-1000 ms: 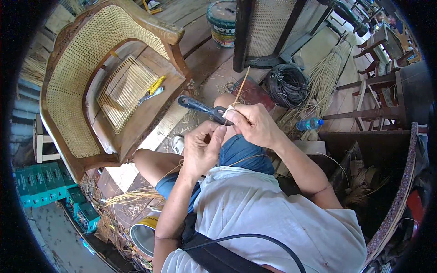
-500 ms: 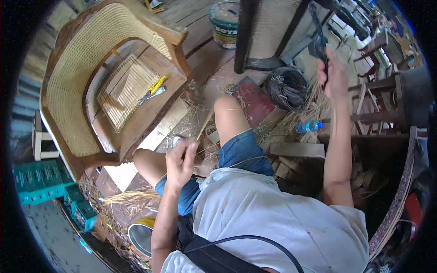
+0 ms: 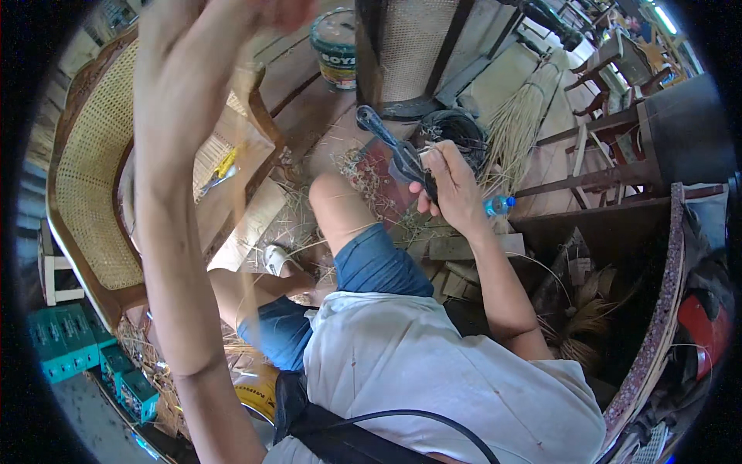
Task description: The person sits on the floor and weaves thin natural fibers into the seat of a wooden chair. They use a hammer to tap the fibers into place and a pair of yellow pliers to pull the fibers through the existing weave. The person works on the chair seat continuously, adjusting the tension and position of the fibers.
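My left hand (image 3: pixel 202 42) is raised close in front at the upper left, its fingers cut off by the top edge and smeared by motion. A blurred pale strip (image 3: pixel 246 201) hangs below it, seemingly of cane; whether the fingers hold it is hidden. My right hand (image 3: pixel 456 188) is closed around the grip of a long black hand tool (image 3: pixel 396 151) with a rounded end, tilted up to the left over the floor. Behind my left forearm stands a wooden armchair (image 3: pixel 51 185) with woven cane. On its seat lies a yellow-handled tool (image 3: pixel 226 164).
A paint bucket (image 3: pixel 334 58) stands beyond the chair. A dark-framed cane panel (image 3: pixel 410 50), a black coil (image 3: pixel 456 131) and a bundle of pale strips (image 3: pixel 522 116) lie ahead. A blue bottle (image 3: pixel 498 205) is right. Teal boxes (image 3: pixel 66 340) sit left; shavings litter the floor.
My left hand has swung up from between my knees toward the upper left. My right hand has come down and inward with the black tool. The view has shifted to the right.
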